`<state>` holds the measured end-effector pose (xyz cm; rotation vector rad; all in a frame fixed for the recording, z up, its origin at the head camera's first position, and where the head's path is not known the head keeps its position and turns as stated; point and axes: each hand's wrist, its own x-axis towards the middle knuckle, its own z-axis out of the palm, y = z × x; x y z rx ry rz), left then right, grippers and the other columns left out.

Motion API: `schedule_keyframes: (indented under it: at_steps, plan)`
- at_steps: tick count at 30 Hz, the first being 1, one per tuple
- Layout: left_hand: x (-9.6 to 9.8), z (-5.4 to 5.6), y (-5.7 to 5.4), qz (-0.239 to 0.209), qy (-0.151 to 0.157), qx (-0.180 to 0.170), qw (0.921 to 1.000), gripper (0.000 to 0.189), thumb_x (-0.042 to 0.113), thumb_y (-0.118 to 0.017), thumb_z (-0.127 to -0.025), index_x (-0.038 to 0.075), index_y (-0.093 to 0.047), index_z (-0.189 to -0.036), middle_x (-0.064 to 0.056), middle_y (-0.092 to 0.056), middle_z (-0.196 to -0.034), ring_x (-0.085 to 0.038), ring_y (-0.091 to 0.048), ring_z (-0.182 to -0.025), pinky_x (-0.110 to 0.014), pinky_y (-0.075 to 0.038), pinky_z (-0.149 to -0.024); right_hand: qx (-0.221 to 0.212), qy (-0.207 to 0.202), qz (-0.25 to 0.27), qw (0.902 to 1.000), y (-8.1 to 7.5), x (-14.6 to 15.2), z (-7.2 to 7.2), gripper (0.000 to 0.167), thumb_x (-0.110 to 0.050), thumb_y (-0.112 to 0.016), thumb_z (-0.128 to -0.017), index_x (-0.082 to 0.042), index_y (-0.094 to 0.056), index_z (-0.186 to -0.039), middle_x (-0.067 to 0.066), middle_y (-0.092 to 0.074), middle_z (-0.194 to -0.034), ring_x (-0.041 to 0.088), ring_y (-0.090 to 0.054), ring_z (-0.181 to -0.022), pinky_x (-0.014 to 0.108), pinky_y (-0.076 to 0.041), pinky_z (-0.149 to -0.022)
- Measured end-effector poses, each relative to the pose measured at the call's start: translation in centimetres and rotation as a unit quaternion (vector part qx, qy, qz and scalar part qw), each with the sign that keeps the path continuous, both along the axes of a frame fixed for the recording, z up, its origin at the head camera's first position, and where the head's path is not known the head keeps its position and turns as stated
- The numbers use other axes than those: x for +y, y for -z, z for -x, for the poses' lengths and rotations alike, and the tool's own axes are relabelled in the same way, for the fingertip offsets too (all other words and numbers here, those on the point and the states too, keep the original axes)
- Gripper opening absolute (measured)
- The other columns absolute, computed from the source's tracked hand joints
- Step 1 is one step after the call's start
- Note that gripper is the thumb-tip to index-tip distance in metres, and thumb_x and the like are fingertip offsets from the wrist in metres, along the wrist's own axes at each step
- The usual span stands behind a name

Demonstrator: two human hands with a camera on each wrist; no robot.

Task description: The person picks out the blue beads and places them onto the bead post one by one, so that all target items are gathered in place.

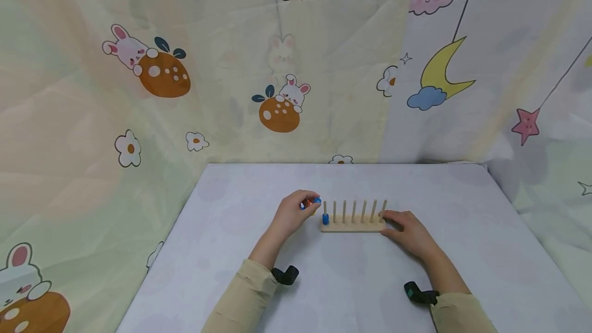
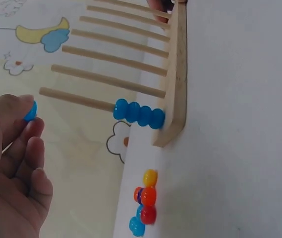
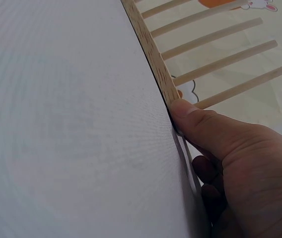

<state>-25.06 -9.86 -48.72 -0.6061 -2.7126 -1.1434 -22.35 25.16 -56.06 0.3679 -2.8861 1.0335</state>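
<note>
Between thumb and fingertips my left hand (image 1: 290, 214) pinches a blue bead (image 2: 31, 112), held up beside the top of the leftmost peg. The wooden peg rack (image 1: 353, 227) stands upright on the table with a row of thin pegs. Several blue beads (image 2: 143, 115) are stacked at the foot of that leftmost peg; the other pegs are bare. At the rack's right end my right hand (image 1: 410, 231) grips the base, its thumb (image 3: 184, 110) on the front side and the other fingers partly hidden.
A small cluster of loose beads lies on the table left of the rack, with a yellow bead (image 2: 150, 177), a red bead (image 2: 148, 215) and blue ones. The left hand mostly covers them in the head view. A printed cloth (image 1: 231, 66) hangs behind the white table (image 1: 351, 292).
</note>
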Motion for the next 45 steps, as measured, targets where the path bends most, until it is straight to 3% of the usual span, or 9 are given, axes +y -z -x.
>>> schedule_keyframes:
  at_steps: [6,19,25,45]
  plan:
    - [0.8,0.0,-0.5,-0.013,0.023,-0.009,0.9996,0.024,0.035,-0.067,-0.094,0.022,-0.069,-0.114,0.008,-0.065,-0.098,-0.008,-0.057,-0.084,-0.022,-0.050,-0.070,-0.001,0.000,0.001,1.0000,0.0,0.0,0.0,0.051,-0.034,-0.074,-0.088,-0.010,-0.062,-0.132,0.014,-0.059,-0.136,0.037,-0.051,-0.121,0.060,-0.039,-0.102]
    - [1.3,0.0,-0.4,0.002,0.027,-0.017,0.9995,0.030,0.035,-0.067,-0.094,0.017,-0.069,-0.118,0.008,-0.067,-0.101,-0.007,-0.058,-0.087,-0.022,-0.050,-0.073,0.002,-0.005,0.004,1.0000,0.1,0.0,0.1,0.050,-0.033,-0.074,-0.088,-0.011,-0.062,-0.131,0.013,-0.059,-0.137,0.037,-0.051,-0.123,0.060,-0.039,-0.103]
    - [1.4,0.1,0.1,0.006,0.027,-0.012,0.9995,0.027,0.034,-0.068,-0.094,0.018,-0.070,-0.116,0.007,-0.067,-0.101,-0.008,-0.059,-0.088,-0.022,-0.050,-0.073,0.002,-0.005,0.006,1.0000,0.1,0.0,0.0,0.051,-0.034,-0.074,-0.088,-0.011,-0.062,-0.131,0.014,-0.059,-0.137,0.037,-0.051,-0.122,0.060,-0.039,-0.102]
    - [1.5,0.2,3.0,0.025,0.011,-0.067,0.9974,0.028,0.032,-0.069,-0.093,0.018,-0.070,-0.117,0.005,-0.069,-0.101,-0.007,-0.058,-0.088,-0.021,-0.048,-0.073,-0.005,0.002,0.000,1.0000,0.1,0.0,0.2,0.051,-0.036,-0.074,-0.088,-0.012,-0.062,-0.132,0.013,-0.060,-0.136,0.036,-0.051,-0.120,0.060,-0.040,-0.101]
